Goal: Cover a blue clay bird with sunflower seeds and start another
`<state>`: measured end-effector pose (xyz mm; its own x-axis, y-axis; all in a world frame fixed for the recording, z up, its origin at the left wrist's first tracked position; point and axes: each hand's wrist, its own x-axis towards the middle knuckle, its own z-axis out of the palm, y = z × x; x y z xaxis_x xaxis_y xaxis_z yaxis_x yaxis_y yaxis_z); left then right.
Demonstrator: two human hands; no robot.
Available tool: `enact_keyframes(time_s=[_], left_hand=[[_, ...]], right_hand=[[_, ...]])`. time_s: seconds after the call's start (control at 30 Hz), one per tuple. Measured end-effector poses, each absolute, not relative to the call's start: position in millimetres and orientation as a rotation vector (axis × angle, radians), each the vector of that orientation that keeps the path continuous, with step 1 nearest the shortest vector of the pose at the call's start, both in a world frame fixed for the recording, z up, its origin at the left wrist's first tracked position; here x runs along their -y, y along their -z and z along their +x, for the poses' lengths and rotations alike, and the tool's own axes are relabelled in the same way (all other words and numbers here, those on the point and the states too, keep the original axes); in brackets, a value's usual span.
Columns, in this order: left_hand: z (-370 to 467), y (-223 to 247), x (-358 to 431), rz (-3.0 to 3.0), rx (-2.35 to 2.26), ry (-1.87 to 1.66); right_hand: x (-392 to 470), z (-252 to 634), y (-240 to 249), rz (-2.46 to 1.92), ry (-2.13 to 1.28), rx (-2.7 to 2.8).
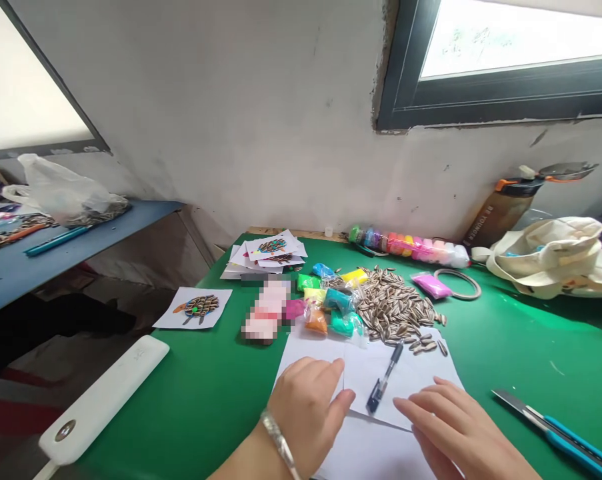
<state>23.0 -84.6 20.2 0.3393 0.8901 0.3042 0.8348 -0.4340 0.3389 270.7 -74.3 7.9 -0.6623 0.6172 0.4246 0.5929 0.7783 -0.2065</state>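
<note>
My left hand (311, 407), with a silver bracelet at the wrist, is over the left side of the white paper (353, 370), thumb and forefinger apart and nothing between them. Fingers extended, my right hand (445, 420) is at the paper's right side and holds nothing. A dark pen (385, 379) lies on the paper between both hands. Beyond it are a pile of striped sunflower seeds (393, 303) and several bags of coloured clay, among them an orange bag (316, 320) and a yellow bag (355, 277).
A blue cutter (555, 430) lies at the right. On the left are a white power strip (111, 393) and a seed-turtle card (195, 308). Stacked cards (268, 253), a clay tube pack (411, 247), a bottle (501, 212) and a cloth bag (551, 257) stand at the back.
</note>
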Motion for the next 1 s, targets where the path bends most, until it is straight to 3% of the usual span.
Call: enact_keyframes(time_s=[0.37,1.0], left_hand=[[49,-3,24,2.547,-1.560,-0.676],[46,22,20,2.565,-1.276,-0.715]], right_hand=[[26,287,-7,-1.341,-0.104,2.236],[8,266,23,-1.286,0.160,2.572]])
